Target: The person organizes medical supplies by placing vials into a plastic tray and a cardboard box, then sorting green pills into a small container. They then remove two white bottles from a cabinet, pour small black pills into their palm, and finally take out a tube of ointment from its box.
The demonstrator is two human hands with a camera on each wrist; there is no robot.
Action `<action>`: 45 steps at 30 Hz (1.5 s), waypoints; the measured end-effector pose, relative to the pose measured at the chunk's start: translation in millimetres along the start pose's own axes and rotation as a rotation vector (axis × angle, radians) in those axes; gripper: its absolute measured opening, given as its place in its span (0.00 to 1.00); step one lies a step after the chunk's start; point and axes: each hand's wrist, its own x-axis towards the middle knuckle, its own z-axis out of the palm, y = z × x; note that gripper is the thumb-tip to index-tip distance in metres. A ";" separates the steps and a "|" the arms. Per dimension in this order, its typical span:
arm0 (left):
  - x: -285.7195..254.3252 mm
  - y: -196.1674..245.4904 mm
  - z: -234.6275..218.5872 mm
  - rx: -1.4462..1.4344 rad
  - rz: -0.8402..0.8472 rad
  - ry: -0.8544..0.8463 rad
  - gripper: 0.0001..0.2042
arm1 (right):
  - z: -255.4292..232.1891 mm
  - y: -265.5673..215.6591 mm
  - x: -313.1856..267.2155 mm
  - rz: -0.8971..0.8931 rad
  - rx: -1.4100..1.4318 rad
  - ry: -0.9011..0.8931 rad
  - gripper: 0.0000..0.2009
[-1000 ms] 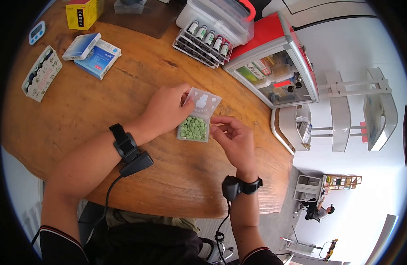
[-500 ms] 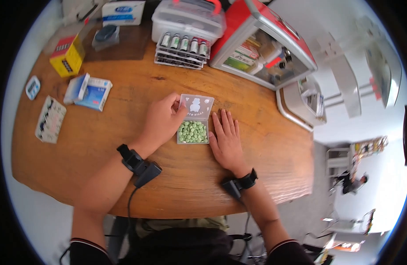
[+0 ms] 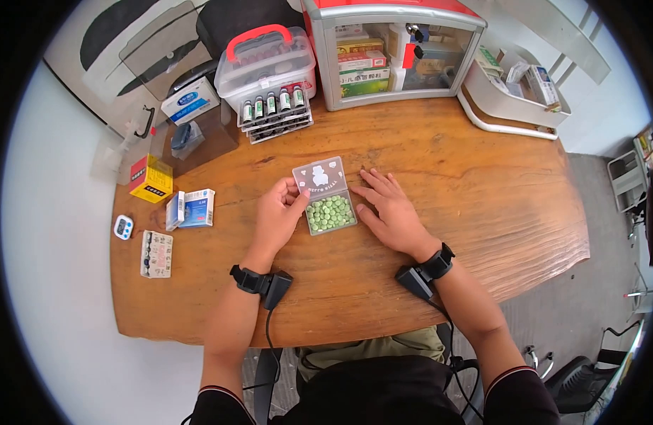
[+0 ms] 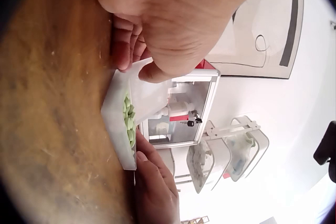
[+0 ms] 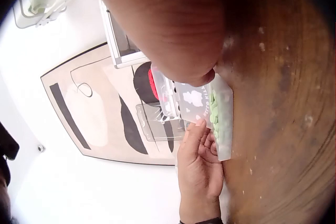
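Note:
A small clear plastic pill box [image 3: 331,230] lies on the wooden table with its lid [image 3: 325,176] raised, white cartoon print on it. Round light-green tablets [image 3: 329,212] fill its base. At the box's left, my left hand [image 3: 275,216] pinches the lid's edge, thumb [image 4: 151,73] in front and curled fingers [image 4: 122,50] behind. My right hand [image 3: 393,216] rests on the table to the right, fingers spread and fairly straight, thumb tip close by the box wall. In the right wrist view my right palm [image 5: 173,24] covers much of the frame.
At the left lie a white timer [image 3: 123,227], a patterned vial box [image 3: 156,253], blue-white medicine boxes [image 3: 197,209] and a yellow-red box [image 3: 152,178]. Behind stand racked vials [image 3: 271,104], a clear case with red handle [image 3: 266,67], a medicine cabinet [image 3: 404,64] and a white organizer [image 3: 514,95].
The head view has swung and levelled. My right hand went from curled fingers at the box's side to lying spread on the table. My left hand stays at the raised lid.

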 end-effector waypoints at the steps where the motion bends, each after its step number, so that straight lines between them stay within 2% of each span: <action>1: -2.6 2.0 0.7 0.004 -0.024 0.006 0.09 | 0.8 1.1 -0.9 0.002 0.018 0.009 0.19; 7: -24.6 5.9 14.5 0.069 -0.114 0.145 0.10 | -2.0 3.6 -3.3 -0.060 0.041 0.042 0.17; 13: -31.9 21.7 24.4 0.095 -0.134 0.180 0.11 | -0.5 7.6 -6.4 -0.061 0.087 0.078 0.16; 17: -25.5 11.9 21.0 0.125 -0.179 0.141 0.12 | -2.1 8.5 -7.1 -0.063 0.100 0.093 0.15; 19: -26.5 9.1 14.8 0.092 -0.082 0.087 0.15 | -1.9 8.4 -6.8 -0.062 0.122 0.095 0.15; 20: -28.3 14.6 14.0 0.096 -0.083 0.089 0.15 | -1.6 6.1 -4.9 0.002 0.222 0.148 0.16; 22: -32.9 26.0 12.2 0.211 0.070 0.148 0.17 | -5.3 3.0 -1.5 0.070 0.324 0.200 0.17; 24: -39.4 34.5 13.1 0.196 0.100 0.137 0.18 | -19.2 0.6 0.6 0.254 0.507 0.156 0.21; 26: -48.4 46.3 17.7 0.178 0.132 0.125 0.19 | -16.5 3.8 0.4 0.229 0.522 0.189 0.22; 28: -59.4 61.1 24.4 0.549 0.133 0.064 0.21 | -15.8 5.2 0.3 0.200 0.538 0.218 0.24; 29: -64.5 64.8 29.7 0.550 0.128 0.062 0.21 | -16.8 4.9 -0.4 0.203 0.524 0.216 0.24; 31: -71.7 69.9 41.3 0.943 0.371 -0.093 0.25 | -17.2 5.2 -2.1 0.214 0.513 0.212 0.25; 32: -72.3 74.7 41.4 0.999 0.363 -0.200 0.34 | -17.2 5.9 -1.8 0.219 0.545 0.217 0.25; 33: -70.1 82.0 43.5 0.998 0.351 -0.204 0.34 | -15.8 6.3 -2.8 0.227 0.581 0.218 0.26; 35: -64.4 92.9 46.5 0.999 0.277 -0.338 0.46 | -14.5 5.7 -3.0 0.230 0.567 0.223 0.25; 36: -67.1 85.7 48.4 0.996 0.264 -0.336 0.46 | -13.2 5.6 -2.0 0.222 0.546 0.242 0.25; 38: -67.4 63.1 57.8 1.113 0.306 -0.448 0.55 | -10.3 7.2 -0.3 0.206 0.550 0.236 0.25; 43: -73.2 58.8 61.3 1.082 0.329 -0.383 0.55 | -5.9 9.3 -2.9 0.127 0.550 0.296 0.24; 45: -69.1 59.1 52.9 1.057 0.365 -0.363 0.53 | -4.5 9.7 -0.8 0.163 0.503 0.306 0.23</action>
